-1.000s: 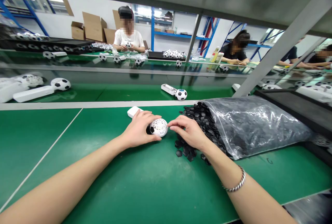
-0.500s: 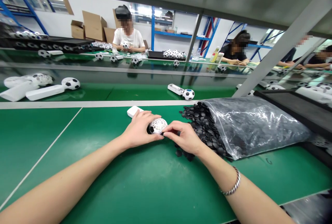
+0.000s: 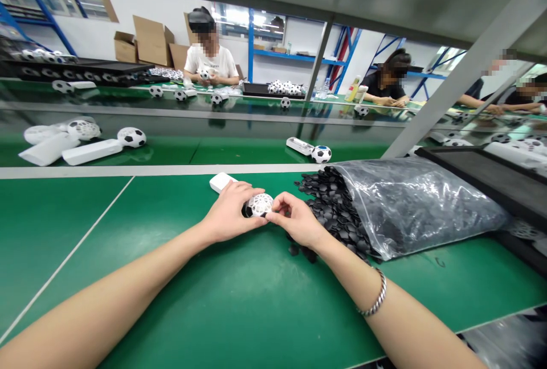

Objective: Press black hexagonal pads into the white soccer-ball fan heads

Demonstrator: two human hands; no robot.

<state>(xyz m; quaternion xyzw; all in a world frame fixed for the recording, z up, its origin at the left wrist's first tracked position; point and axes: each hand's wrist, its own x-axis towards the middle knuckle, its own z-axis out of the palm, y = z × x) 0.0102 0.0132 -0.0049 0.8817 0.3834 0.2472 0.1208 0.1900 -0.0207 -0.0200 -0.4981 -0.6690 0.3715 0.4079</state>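
My left hand (image 3: 229, 212) is wrapped round a handheld fan (image 3: 261, 205) with a soccer-ball head. Its white openwork grille faces up, and black patches show on the near side. The white handle (image 3: 221, 181) sticks out beyond my left hand, low over the green bench. At the right edge of the ball, my right hand (image 3: 294, 220) has thumb and fingers closed in a pinch against it. Whatever lies between those fingertips is hidden. Just right of my right hand spreads a heap of small black patches (image 3: 337, 215), spilling from a clear plastic bag (image 3: 423, 204).
Beyond the bench edge, a belt (image 3: 239, 150) carries white fans, among them one with an open handle (image 3: 300, 146) and a group on the left (image 3: 92, 151). A black tray (image 3: 482, 181) and a slanted grey post (image 3: 453, 73) stand right. Co-workers sit across.
My right fingers have shifted slightly up along the ball's right edge; a dark bit at their tips no longer shows. My left hand keeps its hold. Fans on the near belt have moved right.
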